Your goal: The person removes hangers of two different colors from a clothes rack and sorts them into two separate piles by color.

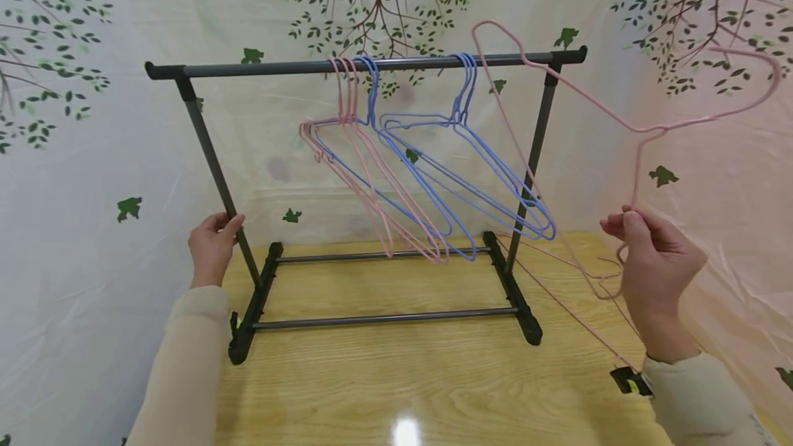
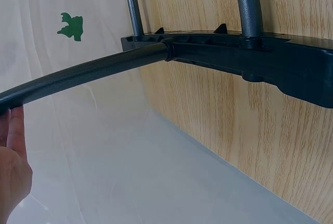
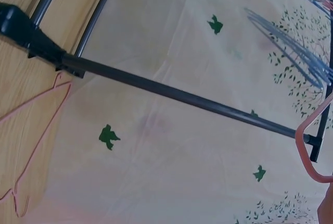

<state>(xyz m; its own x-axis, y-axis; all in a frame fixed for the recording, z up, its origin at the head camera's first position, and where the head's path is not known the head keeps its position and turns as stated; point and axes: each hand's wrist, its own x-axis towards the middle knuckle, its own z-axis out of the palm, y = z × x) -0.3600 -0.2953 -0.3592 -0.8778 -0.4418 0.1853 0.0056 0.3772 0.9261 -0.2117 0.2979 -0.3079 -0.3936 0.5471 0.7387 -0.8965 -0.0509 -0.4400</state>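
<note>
Nearest us in the head view, two pale sleeves (image 1: 192,363) lead to the hands. The right hand (image 1: 659,260) is raised with its thumb toward us, pinching a pink hanger (image 1: 661,129) by one shoulder; the hook points out to the right, and the frame slants across the right post (image 1: 543,122). In the right wrist view we catch only a bend of that hanger at the edge. The left hand (image 1: 213,246) reaches forward, thumb and fingers gripping the left post (image 1: 213,157) low down; its wrist view cuts the hand off but gives us a close look at the black foot (image 2: 218,60) and the counter's edge. On the counter (image 1: 372,377), loose hangers (image 3: 36,101), also pink, lie beside the rack (image 1: 384,318); the right wrist view shows a hook plainly, while the head view has them partly behind the hand. Farther back, hung pink hangers (image 1: 349,119) and blue hangers (image 1: 459,117) dangle from the rail (image 1: 260,67). Behind everything, we see a pale backdrop (image 1: 142,122) with leafy branches.
</note>
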